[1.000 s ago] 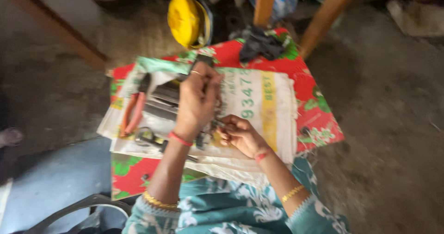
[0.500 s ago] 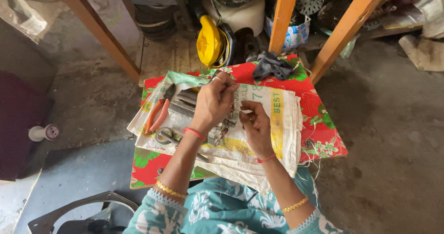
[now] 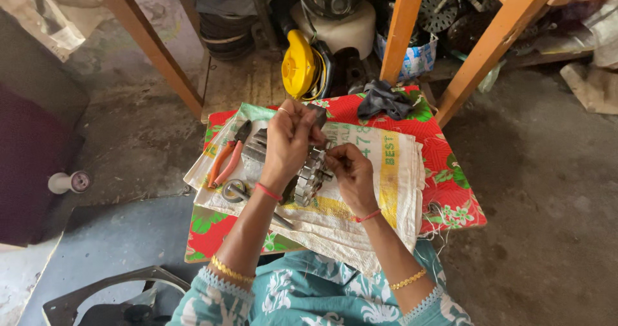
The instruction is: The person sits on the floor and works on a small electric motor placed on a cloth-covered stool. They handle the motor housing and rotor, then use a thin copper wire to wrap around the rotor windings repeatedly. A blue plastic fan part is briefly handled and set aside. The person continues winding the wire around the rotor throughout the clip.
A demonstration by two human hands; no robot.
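Stator core, a grey toothed metal stack of the kind found in a small motor, sits just left of the frame's centre, held up between both hands above the white woven sack spread over the table. The left hand is closed around the upper side of the core, fingers curled over it, thumb and fingertips pinched at the top on what may be a wire or small part; it is too small to tell. The right hand closes on the core's right edge, its fingers bent in against the teeth. Both hands grip firmly, neither is open.

As for progress, the core looks bare of any thick bundle of winding from this angle, so I judge the work on its slots to be under way, not finished; how many slots are done is hidden by the hands.

Left of the hands, orange-handled pliers lie on the sack, with another metal tool just below them. A red floral cloth covers the table under the sack. A dark rag lies at the table's far edge, and a yellow blower housing stands beyond it, at upper centre.
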